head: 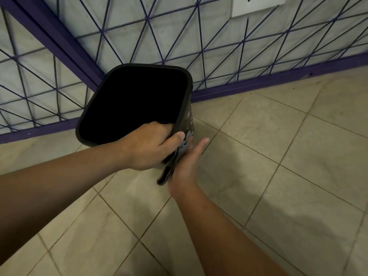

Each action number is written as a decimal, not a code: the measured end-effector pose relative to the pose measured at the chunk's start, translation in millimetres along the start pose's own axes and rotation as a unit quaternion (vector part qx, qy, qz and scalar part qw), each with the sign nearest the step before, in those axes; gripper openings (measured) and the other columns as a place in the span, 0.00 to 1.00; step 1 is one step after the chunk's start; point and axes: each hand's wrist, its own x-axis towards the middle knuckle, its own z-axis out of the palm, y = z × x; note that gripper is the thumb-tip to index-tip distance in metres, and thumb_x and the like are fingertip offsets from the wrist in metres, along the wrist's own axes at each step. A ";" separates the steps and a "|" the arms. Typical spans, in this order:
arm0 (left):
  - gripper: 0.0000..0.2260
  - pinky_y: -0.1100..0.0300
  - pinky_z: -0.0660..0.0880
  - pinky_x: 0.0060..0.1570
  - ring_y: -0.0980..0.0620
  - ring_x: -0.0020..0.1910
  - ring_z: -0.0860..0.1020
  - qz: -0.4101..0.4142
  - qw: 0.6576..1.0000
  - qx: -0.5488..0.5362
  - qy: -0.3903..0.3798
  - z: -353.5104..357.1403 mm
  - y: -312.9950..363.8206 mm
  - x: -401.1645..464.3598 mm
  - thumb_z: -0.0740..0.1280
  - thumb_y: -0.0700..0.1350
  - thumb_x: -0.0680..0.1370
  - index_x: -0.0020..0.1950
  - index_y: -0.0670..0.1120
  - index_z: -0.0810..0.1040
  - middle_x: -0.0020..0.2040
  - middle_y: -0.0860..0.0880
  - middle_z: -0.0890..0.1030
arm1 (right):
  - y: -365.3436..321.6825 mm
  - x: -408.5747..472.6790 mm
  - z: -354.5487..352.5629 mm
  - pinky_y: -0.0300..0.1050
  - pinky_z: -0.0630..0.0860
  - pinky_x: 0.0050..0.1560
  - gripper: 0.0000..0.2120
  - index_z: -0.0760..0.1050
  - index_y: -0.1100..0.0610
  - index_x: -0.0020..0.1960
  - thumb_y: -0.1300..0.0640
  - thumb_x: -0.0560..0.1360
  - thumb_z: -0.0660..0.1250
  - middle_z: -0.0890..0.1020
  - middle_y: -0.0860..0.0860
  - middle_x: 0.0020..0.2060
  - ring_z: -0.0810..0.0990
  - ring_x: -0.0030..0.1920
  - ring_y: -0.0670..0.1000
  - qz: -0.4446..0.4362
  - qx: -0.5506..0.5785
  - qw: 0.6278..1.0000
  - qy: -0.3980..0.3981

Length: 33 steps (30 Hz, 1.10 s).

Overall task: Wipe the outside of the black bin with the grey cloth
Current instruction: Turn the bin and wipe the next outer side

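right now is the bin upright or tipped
Tipped: the bin leans with its mouth facing the camera, the left hand gripping its rim.

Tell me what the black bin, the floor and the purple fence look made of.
Black bin: likely plastic, smooth moulded rim with a dull sheen, perforated side. Floor: ceramic or stone tiles, matte beige with grout lines. Purple fence: probably painted metal, thin straight rods in a frame.
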 end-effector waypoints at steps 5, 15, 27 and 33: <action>0.19 0.54 0.75 0.41 0.55 0.36 0.79 0.014 1.000 0.009 0.017 0.9 4.8 0.0 0.55 0.55 0.83 0.41 0.47 0.77 0.35 0.49 0.80 | 22.1 18.2 5.1 0.64 0.49 0.84 0.59 0.57 0.37 0.83 0.11 0.57 0.57 0.56 0.44 0.85 0.48 0.86 0.52 -0.011 -0.101 0.993 0.060; 0.26 0.48 0.76 0.45 0.51 0.38 0.80 0.018 1.000 0.012 0.012 -0.9 2.3 -0.4 0.50 0.63 0.77 0.41 0.45 0.77 0.37 0.48 0.81 | 55.2 53.1 0.4 0.65 0.64 0.78 0.45 0.70 0.50 0.77 0.25 0.68 0.54 0.74 0.54 0.76 0.69 0.78 0.59 0.022 -0.167 0.977 0.129; 0.24 0.47 0.76 0.43 0.51 0.36 0.80 0.009 1.000 0.003 -0.004 -2.6 7.7 -2.6 0.52 0.60 0.79 0.40 0.45 0.78 0.35 0.46 0.81 | 62.5 34.0 -10.0 0.62 0.58 0.83 0.48 0.60 0.45 0.83 0.23 0.68 0.53 0.65 0.49 0.82 0.59 0.83 0.52 0.026 -0.102 0.990 0.093; 0.22 0.52 0.74 0.38 0.50 0.32 0.78 0.016 1.000 0.016 0.013 -3.4 8.2 -1.1 0.55 0.54 0.84 0.35 0.45 0.75 0.31 0.46 0.78 | 51.3 29.8 -16.0 0.59 0.52 0.85 0.51 0.57 0.45 0.84 0.21 0.67 0.54 0.60 0.47 0.84 0.54 0.85 0.50 -0.017 -0.113 0.991 0.066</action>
